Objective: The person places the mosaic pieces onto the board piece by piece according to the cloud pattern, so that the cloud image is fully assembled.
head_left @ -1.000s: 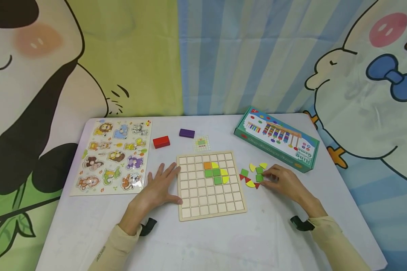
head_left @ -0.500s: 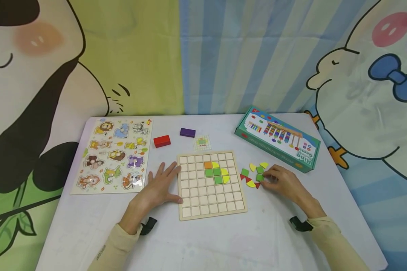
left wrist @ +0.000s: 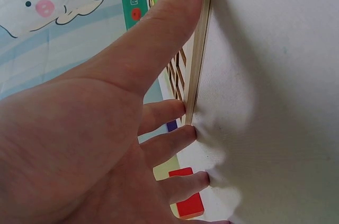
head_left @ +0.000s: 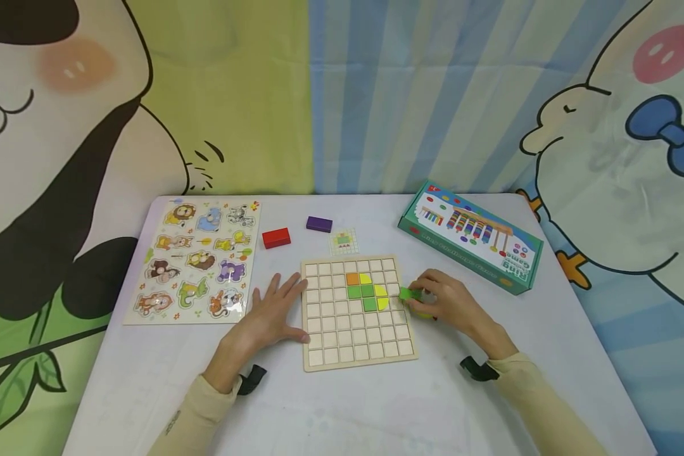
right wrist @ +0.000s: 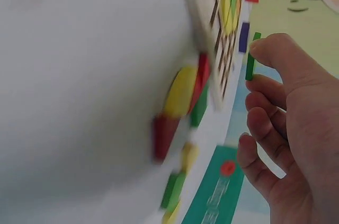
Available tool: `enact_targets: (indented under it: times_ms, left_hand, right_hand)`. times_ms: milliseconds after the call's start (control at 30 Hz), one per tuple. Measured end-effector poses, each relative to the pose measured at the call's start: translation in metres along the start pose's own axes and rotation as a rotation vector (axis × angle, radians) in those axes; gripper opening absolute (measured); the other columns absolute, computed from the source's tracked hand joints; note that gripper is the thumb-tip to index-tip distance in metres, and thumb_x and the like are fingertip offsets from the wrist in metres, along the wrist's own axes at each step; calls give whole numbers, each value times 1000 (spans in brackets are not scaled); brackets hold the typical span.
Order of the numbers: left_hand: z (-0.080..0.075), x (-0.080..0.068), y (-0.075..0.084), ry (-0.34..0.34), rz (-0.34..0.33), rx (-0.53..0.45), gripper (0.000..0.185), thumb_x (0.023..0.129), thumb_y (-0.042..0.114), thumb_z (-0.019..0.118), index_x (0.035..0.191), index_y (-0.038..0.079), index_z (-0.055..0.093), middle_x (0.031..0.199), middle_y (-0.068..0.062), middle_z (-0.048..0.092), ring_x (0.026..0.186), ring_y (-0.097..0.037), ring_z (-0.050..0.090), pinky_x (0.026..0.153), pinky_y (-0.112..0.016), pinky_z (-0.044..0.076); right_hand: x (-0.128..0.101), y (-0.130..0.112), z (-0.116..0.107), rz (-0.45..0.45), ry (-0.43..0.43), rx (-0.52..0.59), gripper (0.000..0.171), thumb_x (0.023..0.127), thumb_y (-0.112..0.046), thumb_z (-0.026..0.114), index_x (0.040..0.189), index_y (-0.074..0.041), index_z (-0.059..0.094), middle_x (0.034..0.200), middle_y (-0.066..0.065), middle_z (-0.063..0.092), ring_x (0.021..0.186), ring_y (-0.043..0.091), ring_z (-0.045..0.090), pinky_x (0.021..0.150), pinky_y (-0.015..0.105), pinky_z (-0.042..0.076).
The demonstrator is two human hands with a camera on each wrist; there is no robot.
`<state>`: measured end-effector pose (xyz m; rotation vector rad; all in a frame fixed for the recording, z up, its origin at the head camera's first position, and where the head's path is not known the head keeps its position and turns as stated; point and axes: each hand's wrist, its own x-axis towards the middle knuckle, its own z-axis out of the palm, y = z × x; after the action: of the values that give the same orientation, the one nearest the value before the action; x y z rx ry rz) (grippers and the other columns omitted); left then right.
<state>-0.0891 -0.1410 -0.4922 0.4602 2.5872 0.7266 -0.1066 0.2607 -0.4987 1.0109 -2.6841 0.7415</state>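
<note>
A wooden grid board (head_left: 341, 323) lies mid-table, with an orange square (head_left: 353, 278), several green squares (head_left: 355, 292) and yellow rounded pieces (head_left: 382, 303) set in its cells. My left hand (head_left: 273, 315) is spread along the board's left side, its thumb and fingertips right at the edge. Between thumb and forefinger, my right hand (head_left: 444, 303) pinches a green square tile (right wrist: 253, 57), held up beside the board's right edge. Below it in the right wrist view lie loose pieces: a yellow rounded one (right wrist: 181, 91), a red one (right wrist: 165, 134) and a green one (right wrist: 172, 191).
A small pattern card (head_left: 344, 242) lies behind the board, near a purple block (head_left: 319, 224) and a red block (head_left: 276, 238). An animal puzzle board (head_left: 194, 266) occupies the left, and a green game box (head_left: 470, 237) stands at the back right.
My right hand has taken a green square tile from the loose pieces and moved left to the board's right edge. The left hand stays in place. The head view has shifted slightly.
</note>
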Motion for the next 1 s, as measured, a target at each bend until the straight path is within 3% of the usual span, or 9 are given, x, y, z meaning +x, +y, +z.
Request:
enact_targets:
  times_ms: [200,367,567,1000]
  left_hand:
    - [0,0,0,-2,-6,-6,117,68,40,92,161,13,27,171,-11,15,156,-47,0,114,-80,0]
    - [1,0,1,-6,-6,-2,116,68,41,92,161,13,28,171,-10,15,157,-46,1,114,-80,0]
    - [1,0,2,0,0,-1,116,68,41,92,161,13,28,171,-10,16,156,-47,1,114,-80,1]
    - [1,0,-1,10,7,17,116,68,43,91,161,13,28,171,-11,16,156,-47,3,114,-81,2]
  right_hand:
    - [36,-24,21,-71,-68,-29,27,80,-25,87,99,-9,78,97,2,68,80,13,62,66,26,55]
    - [53,-39,39,-136,-108,-37,26,81,-26,86,98,-9,78,95,0,67,82,10,60,69,26,56]
    - [57,-45,51,-172,-123,-45,27,79,-28,88,97,-10,78,92,-2,64,79,7,54,68,21,52]
    - [59,-50,54,-170,-149,-62,30,82,-34,85,100,-11,79,96,-2,67,81,8,57,70,24,53]
